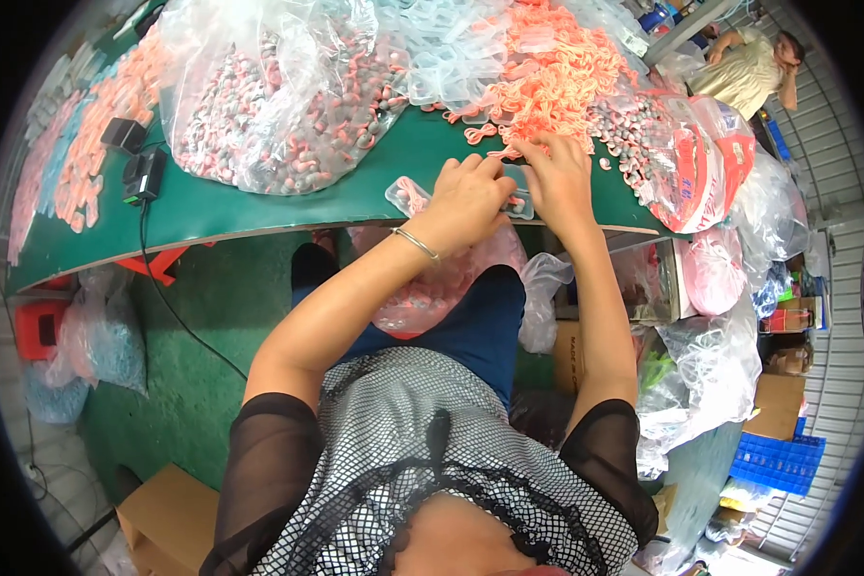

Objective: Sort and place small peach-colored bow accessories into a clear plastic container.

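Observation:
On the near edge of the green table lies a small clear plastic case (519, 204), partly hidden under my hands. My left hand (470, 195) is curled over its left side, with the fingertips against it. From the right, my right hand (559, 182) bends its fingers around the case's raised clear part, close to the orange cord bundles. What lies between the fingertips is mostly covered. Beside my left hand rests another clear case (408, 196) with pink-orange pieces inside. Just beyond my right fingers spreads a heap of orange cord bundles (557, 82).
A large clear bag (283, 110) of grey and pink earplug-like pieces stands left of centre. Clear empty cases (451, 58) are piled at the back. Loose pieces spill from a red and white bag (706, 158) at right. A black adapter (144, 176) with a cable sits left.

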The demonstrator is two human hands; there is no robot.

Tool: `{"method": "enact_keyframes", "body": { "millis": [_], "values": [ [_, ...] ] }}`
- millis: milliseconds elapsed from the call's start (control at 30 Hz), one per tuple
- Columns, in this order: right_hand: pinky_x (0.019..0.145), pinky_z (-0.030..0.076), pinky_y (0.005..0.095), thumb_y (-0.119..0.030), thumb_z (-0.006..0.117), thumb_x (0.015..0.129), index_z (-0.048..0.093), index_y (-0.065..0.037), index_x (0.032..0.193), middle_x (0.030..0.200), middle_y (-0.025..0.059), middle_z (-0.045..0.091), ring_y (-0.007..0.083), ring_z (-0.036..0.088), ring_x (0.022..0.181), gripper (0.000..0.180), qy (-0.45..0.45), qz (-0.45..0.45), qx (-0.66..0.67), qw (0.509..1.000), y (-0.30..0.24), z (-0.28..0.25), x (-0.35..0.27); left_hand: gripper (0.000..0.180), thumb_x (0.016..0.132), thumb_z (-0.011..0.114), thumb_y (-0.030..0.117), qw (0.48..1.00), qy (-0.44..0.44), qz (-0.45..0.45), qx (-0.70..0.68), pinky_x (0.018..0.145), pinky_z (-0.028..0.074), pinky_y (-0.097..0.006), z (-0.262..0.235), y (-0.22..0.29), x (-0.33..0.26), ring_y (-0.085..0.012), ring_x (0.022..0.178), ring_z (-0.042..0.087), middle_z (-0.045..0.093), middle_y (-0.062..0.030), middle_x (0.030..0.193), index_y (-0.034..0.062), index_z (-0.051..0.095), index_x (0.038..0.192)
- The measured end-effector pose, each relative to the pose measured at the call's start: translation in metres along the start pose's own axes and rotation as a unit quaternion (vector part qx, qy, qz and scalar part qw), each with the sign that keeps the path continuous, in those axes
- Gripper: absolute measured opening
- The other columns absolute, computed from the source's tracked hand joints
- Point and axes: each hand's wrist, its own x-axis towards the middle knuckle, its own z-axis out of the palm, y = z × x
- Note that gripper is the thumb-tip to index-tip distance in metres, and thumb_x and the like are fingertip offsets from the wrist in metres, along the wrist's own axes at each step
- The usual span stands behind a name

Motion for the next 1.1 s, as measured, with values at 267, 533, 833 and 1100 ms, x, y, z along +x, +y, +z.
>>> {"method": "enact_keyframes", "body": {
  "millis": [267, 533, 833, 1100],
  "values": [
    [0.097, 0.036, 0.0455, -0.012, 0.072, 0.077, 0.069, -0.013, 0.095, 0.114, 0.0069, 0.062, 0.0302, 0.052, 0.115, 0.019, 0.033, -0.065, -0.059, 0.996, 0.006, 0.010, 0.017, 0.036, 0.067, 0.080, 0.020, 1.000, 0.013, -0.005, -0.006, 0.079, 0.042, -0.040, 0.003, -0.001, -0.001, -0.0238, 0.098, 0.055, 0.059, -0.0030, 0.103, 0.0125, 0.069, 0.100],
    [0.083, 0.042, 0.0375, -0.008, 0.072, 0.078, 0.065, -0.009, 0.090, 0.087, 0.0038, 0.066, 0.0245, 0.062, 0.088, 0.014, 0.015, 0.024, 0.107, 0.994, 0.007, -0.011, -0.027, 0.044, 0.068, 0.079, 0.018, 0.999, -0.011, -0.028, -0.015, 0.079, 0.041, -0.040, -0.001, 0.000, -0.001, -0.0240, 0.098, 0.058, 0.060, -0.0033, 0.101, 0.0132, 0.064, 0.109],
    [0.083, 0.042, 0.0376, -0.008, 0.070, 0.078, 0.068, -0.009, 0.091, 0.087, 0.0045, 0.064, 0.0238, 0.061, 0.086, 0.012, -0.019, -0.025, 0.100, 0.995, -0.001, -0.007, -0.032, 0.050, 0.068, 0.080, 0.018, 0.998, 0.004, -0.032, -0.048, 0.080, 0.041, -0.041, -0.003, 0.001, -0.001, -0.0252, 0.098, 0.059, 0.061, -0.0035, 0.101, 0.0137, 0.061, 0.113],
    [0.082, 0.045, 0.0411, -0.011, 0.064, 0.086, 0.069, -0.008, 0.101, 0.095, 0.0074, 0.064, 0.0273, 0.060, 0.094, 0.016, -0.028, 0.059, 0.144, 0.987, 0.013, -0.003, -0.030, 0.038, 0.068, 0.080, 0.020, 1.000, -0.002, -0.008, -0.024, 0.078, 0.041, -0.040, -0.001, -0.001, -0.002, -0.0232, 0.096, 0.058, 0.060, -0.0029, 0.098, 0.0124, 0.066, 0.103]
  ]
}}
